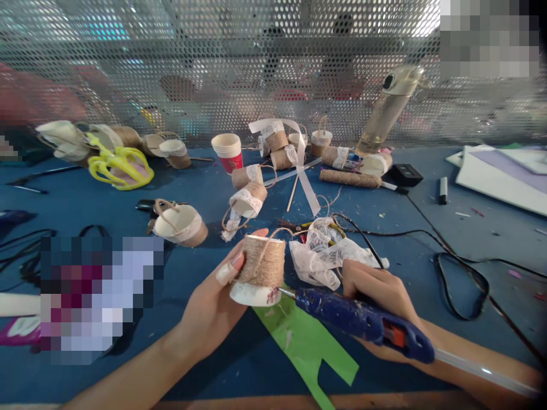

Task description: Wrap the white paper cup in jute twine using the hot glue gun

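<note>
My left hand (216,302) grips an upside-down paper cup wrapped in jute twine (260,267), thumb on its side and a fingertip over the top. My right hand (378,290) is closed round a blue glue gun (363,322). The gun's metal nozzle touches the cup's white rim at the lower right. A green paper strip (305,344) lies on the blue table (213,188) under the cup and gun. A crumpled piece of white lace (325,253) sits just behind my right hand.
Several twine- and lace-wrapped cups (182,225) lie scattered across the middle and back. Yellow scissors (119,165) lie at the left, a stack of red-and-white cups (228,151) behind. A bottle (387,111) leans against the mesh wall. Black cable (457,267) loops at the right beside white sheets (499,176).
</note>
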Available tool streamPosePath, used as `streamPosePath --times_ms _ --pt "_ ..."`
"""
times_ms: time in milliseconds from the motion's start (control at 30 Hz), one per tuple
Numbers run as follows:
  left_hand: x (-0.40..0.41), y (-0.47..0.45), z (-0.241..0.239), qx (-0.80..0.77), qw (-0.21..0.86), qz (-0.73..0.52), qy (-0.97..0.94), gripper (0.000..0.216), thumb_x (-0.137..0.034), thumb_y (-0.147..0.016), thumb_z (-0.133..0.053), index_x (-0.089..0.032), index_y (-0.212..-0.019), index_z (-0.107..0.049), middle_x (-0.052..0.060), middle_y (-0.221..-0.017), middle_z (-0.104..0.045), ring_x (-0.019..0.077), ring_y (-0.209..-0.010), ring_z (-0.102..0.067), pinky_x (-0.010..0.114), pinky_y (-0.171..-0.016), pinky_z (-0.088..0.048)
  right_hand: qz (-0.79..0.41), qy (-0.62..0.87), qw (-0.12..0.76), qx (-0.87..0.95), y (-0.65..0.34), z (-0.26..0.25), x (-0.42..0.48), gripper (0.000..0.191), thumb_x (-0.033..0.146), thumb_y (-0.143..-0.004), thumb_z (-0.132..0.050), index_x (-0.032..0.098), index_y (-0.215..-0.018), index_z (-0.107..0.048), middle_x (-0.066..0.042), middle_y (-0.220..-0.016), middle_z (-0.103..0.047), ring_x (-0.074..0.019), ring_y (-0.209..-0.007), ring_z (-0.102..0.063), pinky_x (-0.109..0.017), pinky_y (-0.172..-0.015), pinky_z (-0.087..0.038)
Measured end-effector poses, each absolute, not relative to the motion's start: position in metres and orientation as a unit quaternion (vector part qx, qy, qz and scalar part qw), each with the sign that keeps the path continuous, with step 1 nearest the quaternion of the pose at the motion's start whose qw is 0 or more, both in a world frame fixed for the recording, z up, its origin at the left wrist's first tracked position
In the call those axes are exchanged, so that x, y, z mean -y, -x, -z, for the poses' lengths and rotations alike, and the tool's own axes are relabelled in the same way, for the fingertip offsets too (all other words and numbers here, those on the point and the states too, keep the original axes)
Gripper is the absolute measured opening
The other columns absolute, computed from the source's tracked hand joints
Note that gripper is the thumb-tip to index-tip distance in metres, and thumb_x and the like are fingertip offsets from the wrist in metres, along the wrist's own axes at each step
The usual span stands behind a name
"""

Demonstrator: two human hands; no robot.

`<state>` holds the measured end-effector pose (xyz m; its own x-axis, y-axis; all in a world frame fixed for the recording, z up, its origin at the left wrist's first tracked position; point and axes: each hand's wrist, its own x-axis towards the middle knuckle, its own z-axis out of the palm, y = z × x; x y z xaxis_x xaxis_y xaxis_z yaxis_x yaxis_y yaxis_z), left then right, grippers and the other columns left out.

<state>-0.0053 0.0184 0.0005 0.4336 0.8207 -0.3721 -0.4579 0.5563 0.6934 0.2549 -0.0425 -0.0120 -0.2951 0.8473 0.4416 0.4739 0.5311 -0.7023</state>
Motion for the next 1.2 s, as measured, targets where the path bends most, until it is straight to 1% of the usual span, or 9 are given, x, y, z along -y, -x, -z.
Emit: streamPosePath --times_ms 200,300,367,433,600,700,767,900,1200 --pt "-0.013 0.002 0.002 -0.36 0.784 -0.334 -0.379 0.042 -0.037 -0.088 -0.074 -0.03 -0.129 -0.069 0.005 -0.126 -0.072 0.0245 -0.109 -0.066 0.031 -0.089 -0.052 -0.232 0.406 0.467 0.75 -0.254 0.01 0.044 0.022 0.012 -0.081 -0.064 0.026 -0.081 -0.046 0.003 -0.073 -0.051 -0.0137 -0.061 -0.053 -0.026 -0.057 -0.042" --pt "-0.01 0.003 0.002 -0.337 0.774 -0.3 -0.444 0.044 -0.038 -0.085 -0.078 -0.032 -0.128 -0.068 0.004 -0.122 -0.071 0.0251 -0.114 -0.063 0.032 -0.093 -0.049 -0.248 0.387 0.511 0.726 -0.249 0.01 0.04 0.023 0.014 -0.082 -0.07 0.026 -0.086 -0.05 -0.007 -0.105 -0.068 -0.0254 -0.097 -0.069 -0.039 -0.083 -0.057" --pt "-0.008 0.003 0.002 -0.329 0.778 -0.27 -0.461 0.043 -0.037 -0.084 -0.08 -0.033 -0.125 -0.068 0.002 -0.118 -0.07 0.0238 -0.111 -0.063 0.032 -0.093 -0.048 -0.265 0.37 0.508 0.731 -0.246 0.01 0.036 0.022 0.017 -0.086 -0.069 0.026 -0.086 -0.049 -0.01 -0.129 -0.067 -0.0315 -0.127 -0.062 -0.05 -0.104 -0.052" --pt "-0.008 0.002 0.002 -0.305 0.788 -0.251 -0.473 0.042 -0.036 -0.083 -0.082 -0.034 -0.123 -0.069 0.001 -0.116 -0.069 0.0229 -0.108 -0.064 0.035 -0.094 -0.048 -0.294 0.346 0.493 0.742 -0.242 0.012 0.032 0.02 0.017 -0.091 -0.064 0.027 -0.086 -0.048 -0.008 -0.134 -0.068 -0.0301 -0.134 -0.059 -0.054 -0.112 -0.047" --pt "-0.01 0.0 0.004 -0.319 0.767 -0.282 -0.48 0.043 -0.036 -0.081 -0.083 -0.031 -0.121 -0.068 0.003 -0.115 -0.069 0.0255 -0.11 -0.063 0.038 -0.096 -0.047 -0.324 0.368 0.496 0.717 -0.239 0.016 0.031 0.022 0.013 -0.091 -0.067 0.028 -0.089 -0.05 -0.003 -0.104 -0.077 -0.0249 -0.104 -0.075 -0.053 -0.112 -0.049" --pt "-0.01 0.001 0.003 -0.334 0.756 -0.303 -0.474 0.043 -0.038 -0.08 -0.083 -0.03 -0.12 -0.069 0.004 -0.116 -0.071 0.0263 -0.111 -0.063 0.037 -0.095 -0.047 -0.268 0.427 0.522 0.688 -0.241 0.018 0.034 0.027 0.01 -0.086 -0.073 0.029 -0.092 -0.055 -0.002 -0.103 -0.079 -0.0244 -0.101 -0.075 -0.039 -0.096 -0.06" --pt "-0.011 0.002 0.003 -0.348 0.748 -0.321 -0.465 0.043 -0.039 -0.08 -0.083 -0.029 -0.12 -0.068 0.005 -0.117 -0.072 0.0271 -0.111 -0.064 0.037 -0.093 -0.048 -0.251 0.438 0.53 0.682 -0.242 0.018 0.036 0.029 0.009 -0.085 -0.074 0.03 -0.093 -0.056 -0.001 -0.1 -0.079 -0.0224 -0.09 -0.076 -0.032 -0.082 -0.062" --pt "-0.013 0.003 0.004 -0.39 0.721 -0.38 -0.43 0.042 -0.037 -0.085 -0.078 -0.028 -0.124 -0.067 0.006 -0.121 -0.072 0.0279 -0.116 -0.063 0.036 -0.094 -0.048 -0.246 0.453 0.519 0.682 -0.241 0.016 0.038 0.022 0.015 -0.084 -0.076 0.029 -0.089 -0.059 0.0 -0.09 -0.077 -0.0219 -0.077 -0.075 -0.03 -0.068 -0.061" --pt "-0.014 -0.001 -0.002 -0.406 0.7 -0.459 -0.367 0.04 -0.031 -0.085 -0.079 -0.026 -0.123 -0.067 0.007 -0.13 -0.071 0.0275 -0.121 -0.063 0.034 -0.092 -0.05 -0.343 0.488 0.54 0.593 -0.227 0.007 0.043 0.018 0.024 -0.082 -0.08 0.027 -0.08 -0.062 0.003 -0.08 -0.073 -0.0164 -0.07 -0.069 -0.026 -0.065 -0.057"
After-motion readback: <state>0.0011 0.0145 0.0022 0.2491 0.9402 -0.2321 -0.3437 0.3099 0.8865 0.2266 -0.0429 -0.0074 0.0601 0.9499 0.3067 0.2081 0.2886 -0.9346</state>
